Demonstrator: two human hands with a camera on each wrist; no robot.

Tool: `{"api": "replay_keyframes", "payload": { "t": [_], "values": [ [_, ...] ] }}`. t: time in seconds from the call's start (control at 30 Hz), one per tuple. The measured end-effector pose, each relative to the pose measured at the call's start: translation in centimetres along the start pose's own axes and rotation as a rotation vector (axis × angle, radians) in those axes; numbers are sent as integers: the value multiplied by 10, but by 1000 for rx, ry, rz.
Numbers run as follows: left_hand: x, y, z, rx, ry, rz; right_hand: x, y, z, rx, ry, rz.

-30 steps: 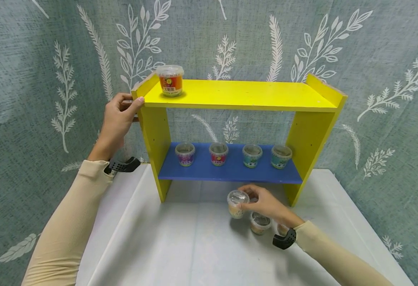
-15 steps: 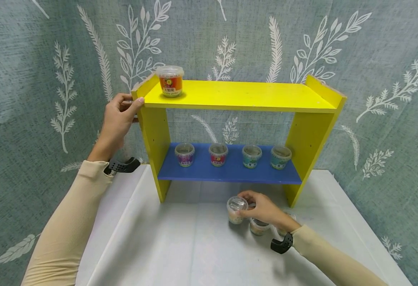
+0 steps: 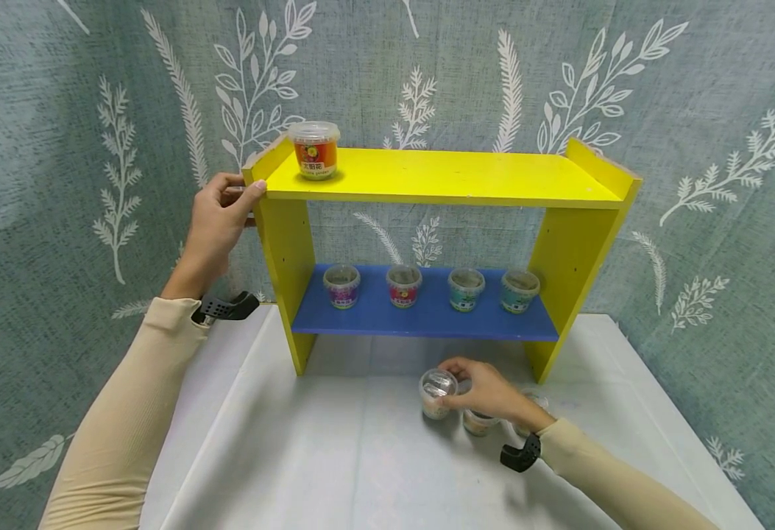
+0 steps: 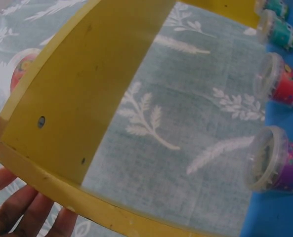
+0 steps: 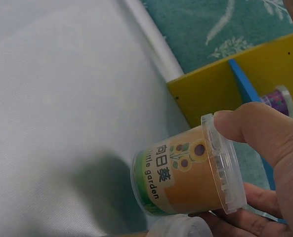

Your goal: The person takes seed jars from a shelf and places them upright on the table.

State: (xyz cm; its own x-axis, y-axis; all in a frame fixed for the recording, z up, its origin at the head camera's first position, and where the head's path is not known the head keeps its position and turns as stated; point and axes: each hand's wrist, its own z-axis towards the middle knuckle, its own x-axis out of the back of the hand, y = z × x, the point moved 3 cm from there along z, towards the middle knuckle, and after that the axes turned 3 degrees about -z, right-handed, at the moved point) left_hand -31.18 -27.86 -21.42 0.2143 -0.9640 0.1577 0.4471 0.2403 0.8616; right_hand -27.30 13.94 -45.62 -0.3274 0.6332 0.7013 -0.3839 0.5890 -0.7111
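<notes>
My left hand (image 3: 218, 213) grips the upper left corner of the yellow shelf unit (image 3: 400, 173), thumb on its front edge; in the left wrist view the fingers (image 4: 32, 210) wrap the side panel. Below the blue shelf board (image 3: 400, 320), my right hand (image 3: 486, 390) pinches a lidded plastic cup (image 5: 176, 170) by its lid rim. This cup has an orange label with sunflowers and the words "little garden". It is low over the white tabletop; whether it touches cannot be told. Right beside it stands another cup (image 3: 478, 422), with a third cup (image 3: 534, 401) partly hidden behind the wrist.
A cup with a red-orange label (image 3: 316, 151) stands at the top shelf's left end. On the blue board stand several cups in a row: a purple one (image 3: 342, 288), a red one (image 3: 403, 287) and teal ones (image 3: 466, 291). Patterned green cloth (image 3: 387, 81) hangs behind.
My right hand has brought the sunflower cup down and slightly toward me, beside the other cups on the table. My left hand has kept its hold on the shelf unit.
</notes>
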Motion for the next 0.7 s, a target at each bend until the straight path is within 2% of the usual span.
{"api": "replay_keyframes", "payload": {
  "t": [0.5,0.7],
  "values": [
    [-1,1,-1,-6,5,-5,-8,3,2,78,-31,-37],
    [-1,1,-1,-6,4,-5,-11,4,2,103,-20,-98]
  ]
}}
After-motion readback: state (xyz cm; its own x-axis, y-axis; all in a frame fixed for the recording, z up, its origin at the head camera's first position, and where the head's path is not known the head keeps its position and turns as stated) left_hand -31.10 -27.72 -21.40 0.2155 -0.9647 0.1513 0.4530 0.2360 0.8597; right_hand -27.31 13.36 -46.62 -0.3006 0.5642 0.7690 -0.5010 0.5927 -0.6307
